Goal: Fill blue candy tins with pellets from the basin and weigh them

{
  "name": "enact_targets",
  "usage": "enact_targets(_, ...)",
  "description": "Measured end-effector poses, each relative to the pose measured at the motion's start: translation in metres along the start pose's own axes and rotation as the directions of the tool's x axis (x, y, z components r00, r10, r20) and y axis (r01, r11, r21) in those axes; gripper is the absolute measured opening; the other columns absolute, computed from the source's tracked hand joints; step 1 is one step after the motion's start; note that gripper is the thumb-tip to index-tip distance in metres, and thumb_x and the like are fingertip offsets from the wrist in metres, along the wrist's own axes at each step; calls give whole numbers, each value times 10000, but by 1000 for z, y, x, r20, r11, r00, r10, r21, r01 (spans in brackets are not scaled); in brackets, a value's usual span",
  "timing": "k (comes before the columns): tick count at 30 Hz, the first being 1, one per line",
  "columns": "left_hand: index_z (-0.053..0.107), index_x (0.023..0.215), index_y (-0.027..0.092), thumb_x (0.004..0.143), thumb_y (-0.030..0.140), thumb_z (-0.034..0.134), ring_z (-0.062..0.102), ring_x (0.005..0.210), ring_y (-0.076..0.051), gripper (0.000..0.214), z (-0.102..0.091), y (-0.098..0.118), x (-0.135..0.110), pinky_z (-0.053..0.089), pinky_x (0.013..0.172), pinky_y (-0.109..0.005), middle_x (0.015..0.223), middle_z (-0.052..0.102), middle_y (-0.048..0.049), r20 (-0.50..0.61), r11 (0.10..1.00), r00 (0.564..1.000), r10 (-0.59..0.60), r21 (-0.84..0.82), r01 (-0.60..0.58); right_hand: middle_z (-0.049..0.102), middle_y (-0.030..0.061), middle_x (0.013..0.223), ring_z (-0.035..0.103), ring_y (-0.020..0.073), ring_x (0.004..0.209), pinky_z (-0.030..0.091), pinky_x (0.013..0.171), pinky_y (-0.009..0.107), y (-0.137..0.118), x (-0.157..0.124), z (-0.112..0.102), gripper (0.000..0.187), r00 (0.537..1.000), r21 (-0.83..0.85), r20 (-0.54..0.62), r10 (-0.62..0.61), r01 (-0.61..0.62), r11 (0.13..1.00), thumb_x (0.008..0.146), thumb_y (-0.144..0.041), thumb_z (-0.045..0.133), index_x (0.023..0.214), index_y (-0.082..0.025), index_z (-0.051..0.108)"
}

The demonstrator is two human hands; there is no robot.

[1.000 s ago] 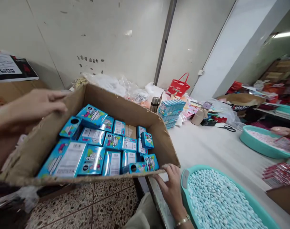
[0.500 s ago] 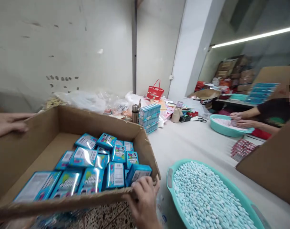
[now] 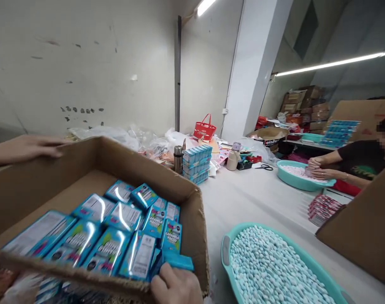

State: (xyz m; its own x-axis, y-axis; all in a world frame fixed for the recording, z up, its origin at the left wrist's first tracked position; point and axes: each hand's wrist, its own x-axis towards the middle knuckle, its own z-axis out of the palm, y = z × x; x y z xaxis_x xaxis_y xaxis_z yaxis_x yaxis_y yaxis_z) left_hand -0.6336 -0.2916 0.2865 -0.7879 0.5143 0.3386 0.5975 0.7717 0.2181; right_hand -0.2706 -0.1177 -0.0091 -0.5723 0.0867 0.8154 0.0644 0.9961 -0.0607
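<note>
I hold a brown cardboard box (image 3: pixel 122 162) tilted toward me. Several small blue candy packs (image 3: pixel 122 230) have slid to its near side. My left hand (image 3: pixel 28 147) lies over the far left rim, fingers flat and pressed on the cardboard. My right hand (image 3: pixel 176 287) grips the near right corner of the box at the bottom of the view, its fingers curled over the rim next to a blue pack (image 3: pixel 178 261).
A teal basin (image 3: pixel 225 249) full of pale blue candies sits on the white table (image 3: pixel 258 202) to the right. Stacked blue packs (image 3: pixel 197 162), a steel flask (image 3: pixel 179 158) and a red basket (image 3: pixel 205 128) stand behind. A seated person's hands (image 3: pixel 317 169) work in another teal basin (image 3: pixel 302 181). A cardboard flap (image 3: pixel 363 228) rises at right.
The box has tipped nearer and lower toward me and the packs have slid forward. My right hand has dropped to the bottom edge; the view has swung up and right.
</note>
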Motion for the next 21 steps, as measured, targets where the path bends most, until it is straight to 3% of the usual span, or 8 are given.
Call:
enact_targets(2, 559, 1222, 26, 904, 366, 409, 514, 1164, -193, 489, 19, 23, 43, 368, 1021, -334, 1205, 639, 49, 149, 984, 973, 176, 3, -178, 541, -12, 605, 458, 140, 447, 190, 463, 313, 13, 10, -4, 174, 998, 30, 52, 18, -20, 999, 786, -115, 501, 662, -232, 465)
enact_targets(5, 523, 1233, -53, 875, 244, 380, 568, 1063, -118, 486, 47, 75, 101, 379, 968, -208, 1167, 655, 9, 275, 920, 885, 375, 6, -391, 558, -2, 679, 496, 145, 529, 229, 500, 301, 31, 17, 3, 155, 978, 29, 147, 150, -156, 987, 789, -110, 497, 695, -231, 479)
enact_targets(8, 568, 1185, -66, 807, 131, 418, 621, 941, -97, 451, 71, 128, 144, 401, 933, -196, 1036, 707, -20, 265, 910, 880, 394, 20, -414, 553, 1, 705, 519, 143, 584, 258, 526, 283, 35, 22, 27, 155, 966, 40, 117, 230, -236, 971, 821, -156, 512, 690, -225, 467)
enact_targets(11, 662, 1111, 24, 700, 63, 557, 611, 1061, -174, 427, 95, 162, 176, 372, 999, -254, 1104, 707, -98, 188, 911, 900, 394, 51, -410, 556, 5, 743, 518, 134, 577, 255, 516, 281, 21, 36, 59, 133, 957, 73, 111, 268, -276, 958, 816, -167, 520, 706, -227, 474)
enact_targets(16, 655, 1194, 212, 675, 85, 623, 526, 1225, -299, 535, 149, 173, 201, 350, 1050, -382, 1268, 635, -100, 27, 926, 929, 370, 66, -371, 575, 1, 811, 478, 124, 519, 217, 473, 290, -2, 77, 113, 69, 940, 107, 239, 241, -272, 956, 822, -197, 527, 772, -237, 502)
enact_targets(21, 570, 1264, 132, 755, 224, 618, 576, 1149, -331, 519, 200, 158, 205, 438, 961, -399, 1238, 627, -171, -31, 955, 955, 296, -14, -296, 598, 0, 887, 498, 125, 557, 256, 482, 277, 10, 105, 157, 39, 917, 133, 313, 249, -302, 944, 839, -235, 516, 803, -234, 531)
